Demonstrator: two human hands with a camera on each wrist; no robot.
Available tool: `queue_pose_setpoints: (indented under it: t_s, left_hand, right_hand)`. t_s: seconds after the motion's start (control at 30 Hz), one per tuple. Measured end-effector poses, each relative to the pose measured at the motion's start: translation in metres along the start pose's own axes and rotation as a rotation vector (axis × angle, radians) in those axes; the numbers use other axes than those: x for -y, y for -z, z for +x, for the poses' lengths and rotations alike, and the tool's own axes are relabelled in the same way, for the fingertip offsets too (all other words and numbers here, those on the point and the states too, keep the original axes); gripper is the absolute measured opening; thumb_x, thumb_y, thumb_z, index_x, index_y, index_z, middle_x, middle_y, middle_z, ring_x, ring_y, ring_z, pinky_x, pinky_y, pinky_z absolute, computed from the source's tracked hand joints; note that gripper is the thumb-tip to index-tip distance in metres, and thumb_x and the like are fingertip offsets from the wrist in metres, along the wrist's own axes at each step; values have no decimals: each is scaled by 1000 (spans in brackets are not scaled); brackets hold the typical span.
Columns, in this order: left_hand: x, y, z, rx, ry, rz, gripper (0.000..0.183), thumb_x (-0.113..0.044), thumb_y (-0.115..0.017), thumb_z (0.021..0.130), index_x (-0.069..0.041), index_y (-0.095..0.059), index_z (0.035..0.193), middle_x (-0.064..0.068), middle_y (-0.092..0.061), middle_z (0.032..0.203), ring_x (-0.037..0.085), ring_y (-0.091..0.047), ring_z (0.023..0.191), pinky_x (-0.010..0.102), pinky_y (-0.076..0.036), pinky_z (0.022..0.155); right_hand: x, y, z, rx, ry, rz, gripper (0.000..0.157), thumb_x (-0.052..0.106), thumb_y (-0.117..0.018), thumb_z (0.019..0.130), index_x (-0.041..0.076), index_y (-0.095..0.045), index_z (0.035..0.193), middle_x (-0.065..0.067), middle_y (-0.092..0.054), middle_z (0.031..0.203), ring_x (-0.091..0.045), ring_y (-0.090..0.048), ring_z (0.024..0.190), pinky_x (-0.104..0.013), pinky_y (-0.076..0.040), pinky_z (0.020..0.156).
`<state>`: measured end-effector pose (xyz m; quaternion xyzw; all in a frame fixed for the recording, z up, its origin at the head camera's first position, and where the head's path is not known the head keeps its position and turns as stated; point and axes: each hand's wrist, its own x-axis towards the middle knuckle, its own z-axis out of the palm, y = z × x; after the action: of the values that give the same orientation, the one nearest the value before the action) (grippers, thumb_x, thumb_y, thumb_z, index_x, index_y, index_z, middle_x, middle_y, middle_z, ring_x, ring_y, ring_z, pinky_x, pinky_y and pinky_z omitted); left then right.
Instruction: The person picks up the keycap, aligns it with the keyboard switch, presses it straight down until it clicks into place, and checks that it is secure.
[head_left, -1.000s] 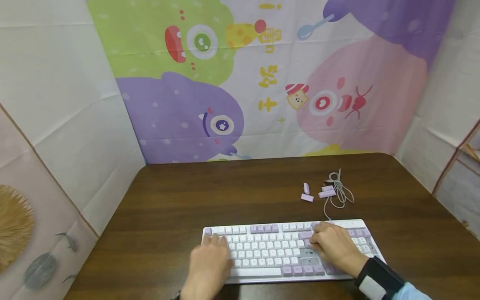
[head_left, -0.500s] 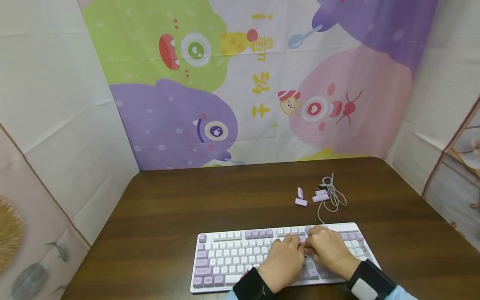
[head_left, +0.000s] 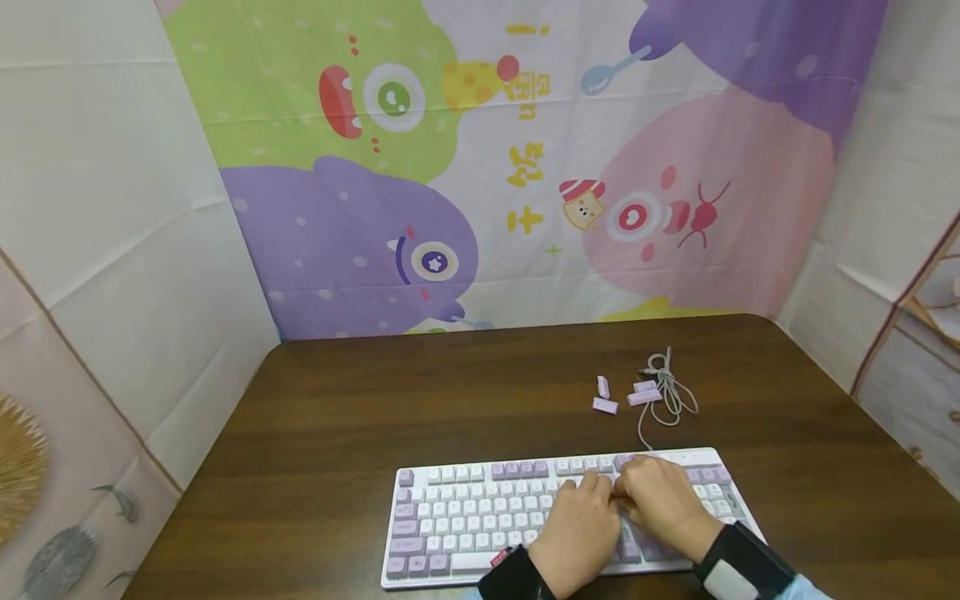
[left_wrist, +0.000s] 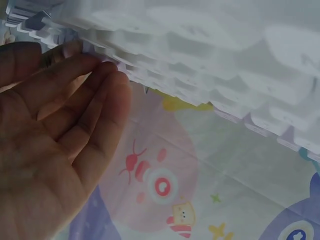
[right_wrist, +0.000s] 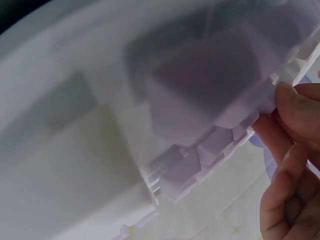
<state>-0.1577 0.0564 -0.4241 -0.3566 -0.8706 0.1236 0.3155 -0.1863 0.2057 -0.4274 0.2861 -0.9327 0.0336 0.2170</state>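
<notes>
A white keyboard [head_left: 480, 508] with white and purple keycaps lies near the front of the desk. My left hand [head_left: 577, 529] and right hand [head_left: 663, 504] meet over its right-hand part. In the right wrist view, the right thumb and index finger pinch a purple keycap [right_wrist: 268, 102] on the keyboard. The bent left fingers [left_wrist: 117, 92] have their tips at the same keycap row, gripping from the other side. In the head view both hands hide this keycap. Bare sockets show where a few keys are off.
Several loose purple keycaps [head_left: 605, 406] lie behind the keyboard, some against its bundled grey cable [head_left: 675, 396]. The brown desk [head_left: 360, 400] ends at a cartoon-printed cloth [head_left: 525, 192]. Light cloth panels stand at both sides.
My left hand has gone from the keyboard's left end across to the right hand. The right hand has stayed on the same key area. The head view has shifted slightly.
</notes>
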Motion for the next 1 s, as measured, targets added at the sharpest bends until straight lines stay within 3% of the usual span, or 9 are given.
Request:
queue_pose_setpoints:
  t_s: [0.27,0.47,0.8,1.0]
  left_hand:
    - [-7,-3,1,37,-12,11,12,-34,-62,74,-25,-67,68,-7,-51,73,8,-45,70,21,-27,49]
    - [-8,-3,1,65,7,10,13,-36,-61,75,-25,-68,71,-7,-51,75,9,-45,72,22,-28,50]
    - [-15,-3,1,90,53,3,19,-37,-60,74,-26,-67,61,-6,-50,77,10,-43,75,22,-29,53]
    - [-16,-4,2,120,50,-7,18,-38,-60,76,-27,-68,65,-6,-50,77,10,-42,74,21,-29,52]
  right_hand:
    - [1,-1,-2,39,-18,-65,24,13,-78,54,22,-57,47,8,-45,51,-12,-49,50,-27,-38,45]
    - [2,-2,-1,17,-36,-48,26,11,-79,53,22,-57,46,8,-45,51,-11,-48,49,-26,-36,44]
    - [9,-8,-7,-33,-72,-104,27,9,-78,52,16,-52,48,6,-48,54,-15,-53,49,-28,-39,43]
    - [10,-8,-7,17,-106,-100,23,5,-74,54,16,-55,49,6,-49,54,-16,-53,49,-29,-40,43]
